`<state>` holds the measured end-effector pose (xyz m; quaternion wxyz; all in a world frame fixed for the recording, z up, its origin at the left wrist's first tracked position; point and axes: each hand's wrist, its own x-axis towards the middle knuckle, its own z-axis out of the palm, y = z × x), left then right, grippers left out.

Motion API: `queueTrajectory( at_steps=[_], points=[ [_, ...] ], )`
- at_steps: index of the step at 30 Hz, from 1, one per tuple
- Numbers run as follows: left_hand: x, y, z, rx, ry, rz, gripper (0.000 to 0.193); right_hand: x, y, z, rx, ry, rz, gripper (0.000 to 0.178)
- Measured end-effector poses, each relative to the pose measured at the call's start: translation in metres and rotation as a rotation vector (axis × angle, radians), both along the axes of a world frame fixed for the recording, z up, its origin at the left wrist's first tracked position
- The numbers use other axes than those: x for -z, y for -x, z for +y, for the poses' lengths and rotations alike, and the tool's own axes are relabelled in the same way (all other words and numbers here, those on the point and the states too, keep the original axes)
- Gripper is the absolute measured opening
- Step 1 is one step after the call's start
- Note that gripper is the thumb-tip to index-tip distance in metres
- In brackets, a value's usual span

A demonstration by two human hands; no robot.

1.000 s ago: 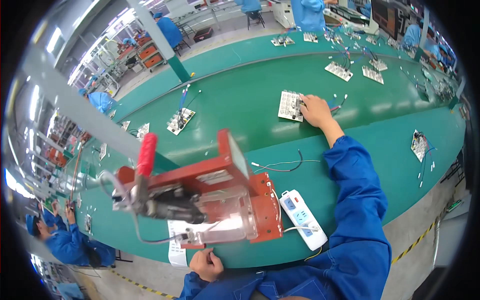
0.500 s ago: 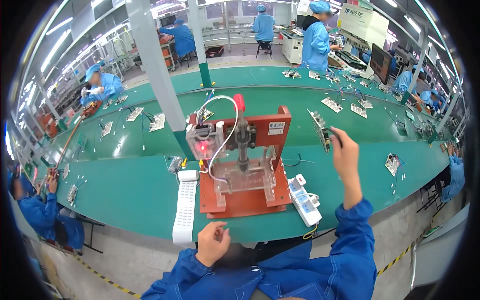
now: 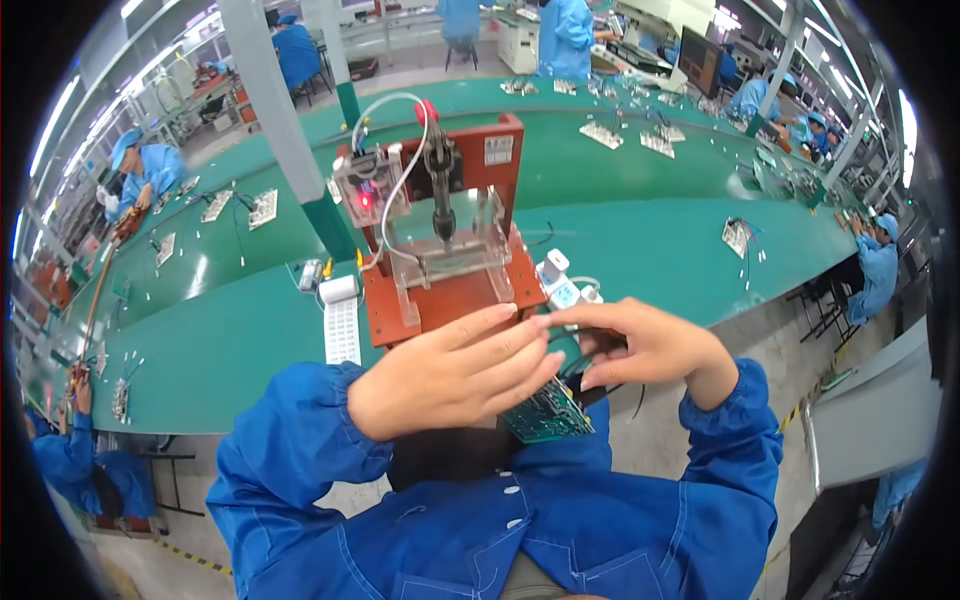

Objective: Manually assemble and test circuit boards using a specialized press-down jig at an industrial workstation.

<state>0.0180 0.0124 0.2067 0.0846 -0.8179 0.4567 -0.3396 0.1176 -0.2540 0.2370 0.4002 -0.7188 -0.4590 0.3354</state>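
A green circuit board (image 3: 547, 412) sits close to my chest, held from both sides. My left hand (image 3: 455, 372) lies across its top with the fingers stretched toward the right. My right hand (image 3: 640, 345) grips the board's right edge, where dark wires trail off. Just beyond my hands stands a red press fixture (image 3: 447, 292) with a clear acrylic frame, a red-knobbed lever and a small box with a lit red lamp. It rests on the green workbench (image 3: 200, 350).
A white strip of labels (image 3: 342, 322) lies left of the fixture and a white power strip (image 3: 560, 285) lies to its right. Other circuit boards with wires (image 3: 738, 236) are scattered on the benches. People in blue coats work at the far left, back and right.
My right hand has come back from the bench with the circuit board, down to my chest. My left hand rose from below to meet it. The view shifted so the fixture sits further back.
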Motion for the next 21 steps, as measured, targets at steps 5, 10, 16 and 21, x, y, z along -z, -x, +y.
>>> queueTrajectory(
  at_steps=[5,10,16,21],
  points=[
    [0.001,0.000,0.014,0.137,0.041,0.387,0.072,0.045,0.014,0.032,0.019,-0.103,-0.944,0.062],
    [0.035,0.018,0.021,0.077,0.476,0.615,0.087,0.135,0.033,0.070,0.113,-0.360,-0.214,0.048],
    [0.069,0.029,0.037,-0.386,0.742,0.637,0.085,0.203,0.076,0.107,0.225,-0.613,-0.235,0.037],
    [0.068,0.019,0.043,-0.512,0.729,0.620,0.087,0.207,0.067,0.127,0.321,-0.769,0.327,0.052]
  ],
)
